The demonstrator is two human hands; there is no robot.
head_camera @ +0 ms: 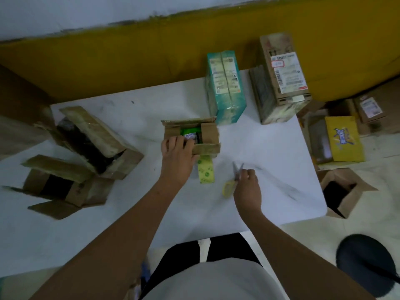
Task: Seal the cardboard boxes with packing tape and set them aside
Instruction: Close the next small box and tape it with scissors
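Left fingers [184,140]: curled over the near-left rim of the small box [208,135], tips reaching into the opening. The left hand [177,148] grips that corner; my reading is that it steadies the box and holds the contents down so the flaps can fold over.

Right fingers [249,173]: pinched round the scissors [237,173], blades pointing away from me, yellow handle low beside the palm. The right hand [246,187] hovers just above the table [259,148], probably keeping the cutter ready for the tape.

Tape roll [206,172]: yellow-green, lying against the near side of the small box, between my two hands and within easy reach.

Small box, mid-table: all flaps open, not yet sealed. Inside it is a green packet [188,131] and something darker and shiny beside it; I cannot tell what.

Further out, left: two larger open boxes [95,139], [58,182], flaps splayed, dark contents I cannot identify. Far edge: a closed teal carton [226,87] and a tall labelled carton [283,76], both standing. On the floor at right is an open box [344,191], its interior dark.
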